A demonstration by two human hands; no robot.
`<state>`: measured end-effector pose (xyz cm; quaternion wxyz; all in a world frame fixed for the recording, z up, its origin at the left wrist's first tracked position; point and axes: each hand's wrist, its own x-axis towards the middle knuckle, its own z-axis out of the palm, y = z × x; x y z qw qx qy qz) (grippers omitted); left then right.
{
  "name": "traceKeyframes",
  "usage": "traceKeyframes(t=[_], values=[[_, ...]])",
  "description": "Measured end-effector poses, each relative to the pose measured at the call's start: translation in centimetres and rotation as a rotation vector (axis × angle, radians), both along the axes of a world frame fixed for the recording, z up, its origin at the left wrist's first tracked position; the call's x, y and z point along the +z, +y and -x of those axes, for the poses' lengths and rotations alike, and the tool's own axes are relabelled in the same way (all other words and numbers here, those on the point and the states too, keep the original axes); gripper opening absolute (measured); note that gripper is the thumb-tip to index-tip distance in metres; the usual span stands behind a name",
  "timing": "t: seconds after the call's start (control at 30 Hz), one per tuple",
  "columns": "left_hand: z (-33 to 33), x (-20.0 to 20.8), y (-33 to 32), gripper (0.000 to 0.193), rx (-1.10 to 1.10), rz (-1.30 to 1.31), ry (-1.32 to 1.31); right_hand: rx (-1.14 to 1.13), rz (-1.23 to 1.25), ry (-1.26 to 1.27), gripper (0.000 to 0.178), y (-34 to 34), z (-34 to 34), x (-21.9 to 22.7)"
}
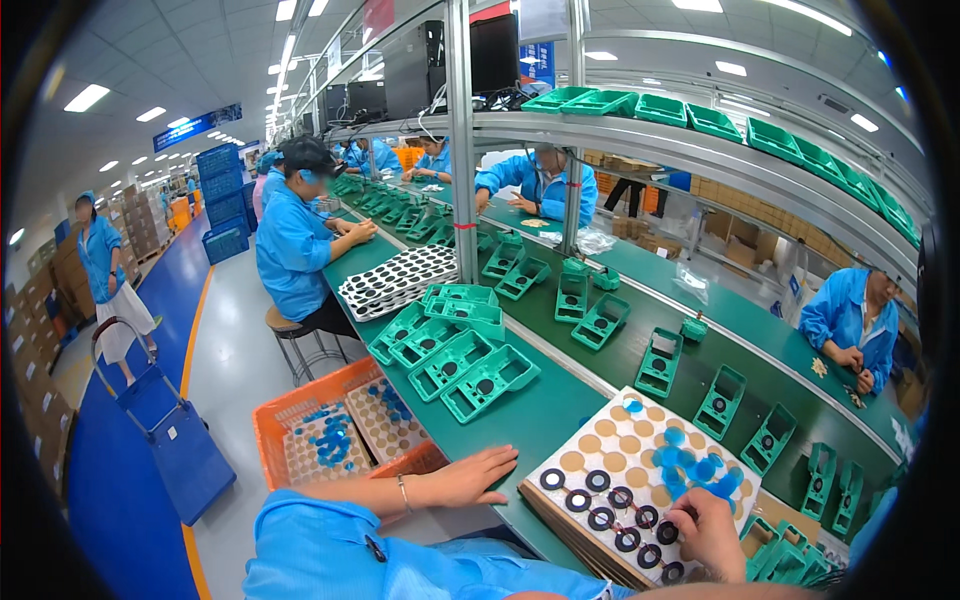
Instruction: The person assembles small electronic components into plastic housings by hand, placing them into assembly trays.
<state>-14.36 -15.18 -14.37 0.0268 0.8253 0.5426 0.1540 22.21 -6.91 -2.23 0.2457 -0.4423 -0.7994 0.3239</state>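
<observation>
My left hand (pixel 474 477) lies flat on the green bench edge, fingers stretched out, holding nothing. My right hand (pixel 708 530) is over a white sheet (pixel 560 462) on top of a stack, its fingertips pinched together beside the black ring-shaped parts (pixel 627 539). Whatever is between those fingertips is too small or hidden to name. Tan round discs (pixel 613 461) fill the sheet's far part, and the black rings stand in rows on its near part. Loose blue film discs (pixel 688 462) are heaped by my right fingers.
Green plastic housings (pixel 487 383) stand left of the stack; more (pixel 720 402) line the belt beyond. An orange crate (pixel 272 425) with disc sheets sits lower left. A stack of black-dotted sheets (pixel 400 280) lies farther off. Metal posts (pixel 462 150) rise from the bench. Co-workers (pixel 295 240) sit along the line.
</observation>
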Motion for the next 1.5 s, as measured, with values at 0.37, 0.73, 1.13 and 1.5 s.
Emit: traceKeyframes(t=[0.37, 0.73, 1.13, 1.5], values=[[2.1, -0.7, -4.5, 0.043, -0.135, -0.227, 0.174, -0.003, -0.018, 0.197, 0.008, 0.8, -0.8, -1.5], [1.2, 5.7, -0.3, 0.018, 0.241, -0.665, -0.179, -0.206, -0.161, 0.386, 0.01, 1.1, -2.3, -0.1], [-14.7, 11.3, 14.5, 0.012, -0.451, -0.189, -0.258, -0.185, 0.05, 0.826, 0.01, 2.3, -3.9, 0.9], [-20.9, 17.3, 16.0, 0.024, -0.433, 0.412, -0.484, -0.179, 0.071, 0.978, 0.013, 4.0, -5.0, 0.6]])
